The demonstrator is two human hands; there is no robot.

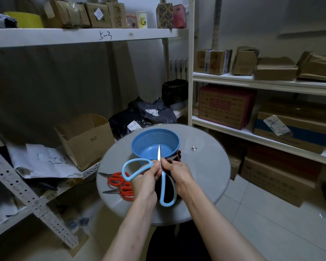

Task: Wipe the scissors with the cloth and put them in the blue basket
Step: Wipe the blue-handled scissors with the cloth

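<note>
Light-blue-handled scissors [137, 169] are spread wide open above the round glass table [205, 172]. My left hand [149, 175] grips them near the pivot, with one handle loop out to the left and the other hanging down. One blade points up over the blue basket [154, 143]. My right hand [174, 173] holds a dark cloth [177, 157] wrapped around the other blade, which points right. The basket holds nothing and sits at the table's far side.
Two pairs of red-handled scissors [120, 183] lie on the table's left part. An open cardboard box [85, 140] stands on the low shelf to the left. Shelves with cartons [226, 106] line the right wall. Black parcels [139, 115] lie behind the table.
</note>
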